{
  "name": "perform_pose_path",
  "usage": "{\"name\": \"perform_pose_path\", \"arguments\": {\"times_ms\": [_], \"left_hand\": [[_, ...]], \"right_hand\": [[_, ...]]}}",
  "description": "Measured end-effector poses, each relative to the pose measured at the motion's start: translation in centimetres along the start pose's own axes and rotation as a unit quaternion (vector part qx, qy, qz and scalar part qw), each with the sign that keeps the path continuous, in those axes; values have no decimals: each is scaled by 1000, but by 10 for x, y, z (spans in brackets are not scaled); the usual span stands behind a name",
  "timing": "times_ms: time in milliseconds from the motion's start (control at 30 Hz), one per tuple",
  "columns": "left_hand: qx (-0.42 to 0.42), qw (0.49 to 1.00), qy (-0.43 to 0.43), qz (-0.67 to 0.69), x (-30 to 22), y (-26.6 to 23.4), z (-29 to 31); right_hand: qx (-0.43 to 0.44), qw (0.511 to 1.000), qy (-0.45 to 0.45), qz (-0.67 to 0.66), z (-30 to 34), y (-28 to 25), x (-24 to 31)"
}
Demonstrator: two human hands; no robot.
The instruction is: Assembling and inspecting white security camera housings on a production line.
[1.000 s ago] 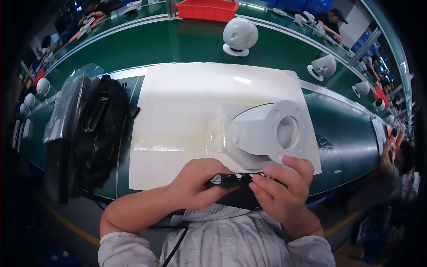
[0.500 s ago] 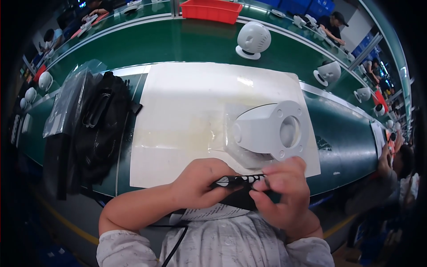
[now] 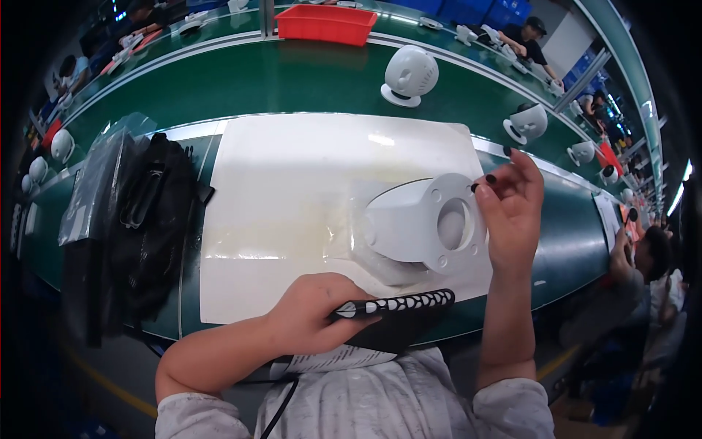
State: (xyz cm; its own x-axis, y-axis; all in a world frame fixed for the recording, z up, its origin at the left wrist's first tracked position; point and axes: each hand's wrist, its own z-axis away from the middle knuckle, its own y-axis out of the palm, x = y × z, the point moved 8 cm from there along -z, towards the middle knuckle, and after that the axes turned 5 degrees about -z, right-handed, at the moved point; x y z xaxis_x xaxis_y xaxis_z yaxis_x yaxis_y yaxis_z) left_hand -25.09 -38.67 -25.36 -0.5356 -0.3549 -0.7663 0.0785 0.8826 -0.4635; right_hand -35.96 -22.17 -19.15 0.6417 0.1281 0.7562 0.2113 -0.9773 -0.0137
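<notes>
My left hand [image 3: 314, 311] is closed around a black sheet [image 3: 409, 322]. Along its upper edge runs a patterned strip [image 3: 395, 303] of black and pale rounded shapes. My right hand [image 3: 515, 208] is raised beside a white plastic housing [image 3: 398, 219], with small black round pads [image 3: 491, 178] at its fingertips. The thumb tip is close to the housing's flat ring-shaped face, which has a large round opening and several round recesses at its corners. Under the housing lies a clear plastic bag [image 3: 358, 245] on a white board [image 3: 270, 183].
On the left lie a black mesh bag [image 3: 164, 227] and clear-wrapped black packages [image 3: 99, 197]. Finished-looking white round devices [image 3: 411, 73] stand on the green belt [image 3: 314, 80] beyond the board, near a red bin [image 3: 325, 25]. Co-workers [image 3: 530, 44] sit along the line.
My right hand has left the black sheet and moved up and right to the housing, with black pads on its fingertips. My left hand still holds the sheet. The view has shifted slightly.
</notes>
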Motion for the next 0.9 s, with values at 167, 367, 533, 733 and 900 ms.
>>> {"name": "perform_pose_path", "arguments": {"times_ms": [167,367,533,733,900], "left_hand": [[13,999,-30,3,3,2,-1],[18,999,-38,9,9,3,-1],[-5,1000,-1,18,7,2,-1],[1,1000,3,18,5,2,-1],[9,1000,18,11,5,4,-1]], "right_hand": [[63,995,14,69,-9,2,3],[161,963,-60,209,-7,13,20],[145,961,-45,229,-9,17,25],[215,912,-175,303,3,25,42],[338,842,-210,363,17,53,61]]}}
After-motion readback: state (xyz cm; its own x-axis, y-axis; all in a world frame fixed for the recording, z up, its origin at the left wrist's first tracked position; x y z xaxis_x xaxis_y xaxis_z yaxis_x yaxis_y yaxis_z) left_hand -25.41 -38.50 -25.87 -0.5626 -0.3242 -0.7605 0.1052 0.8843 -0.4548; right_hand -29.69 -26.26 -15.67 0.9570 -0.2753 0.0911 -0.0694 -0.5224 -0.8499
